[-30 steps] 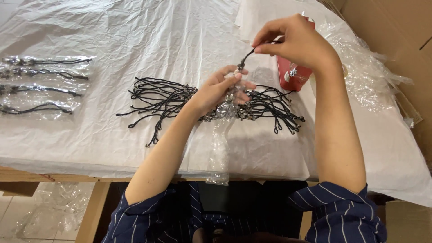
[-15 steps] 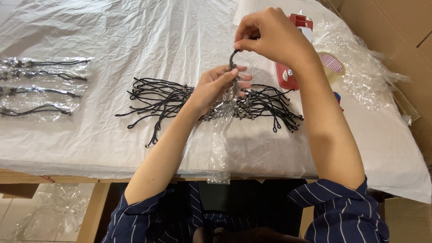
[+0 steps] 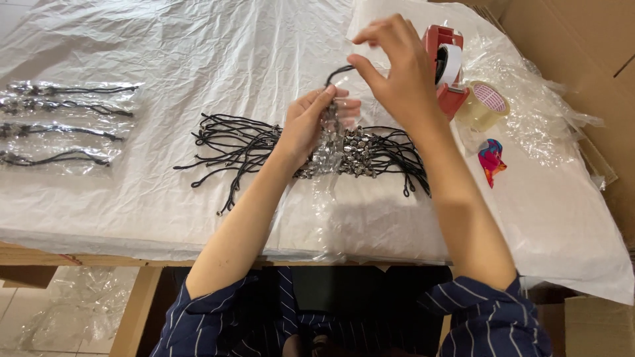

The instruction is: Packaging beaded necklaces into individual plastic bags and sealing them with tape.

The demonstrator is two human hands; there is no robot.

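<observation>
A heap of black cord bracelets with silver beads (image 3: 264,142) lies across the middle of the plastic-covered table (image 3: 165,53). My left hand (image 3: 311,122) grips a narrow clear plastic bag (image 3: 325,155) with a beaded bracelet partly in it. My right hand (image 3: 397,73) is raised above it and pinches the black cord end (image 3: 337,71) of that bracelet between thumb and fingers.
Several bagged bracelets (image 3: 63,122) lie in a row at the far left. A red tape dispenser (image 3: 444,66), a clear tape roll (image 3: 483,102) and a small colourful scrap (image 3: 491,160) sit at the right. Cardboard boxes (image 3: 582,46) stand beyond the right edge.
My right hand has moved left, from above the tape dispenser to over my left hand, drawing the cord with it. The dispenser and tape roll are now uncovered.
</observation>
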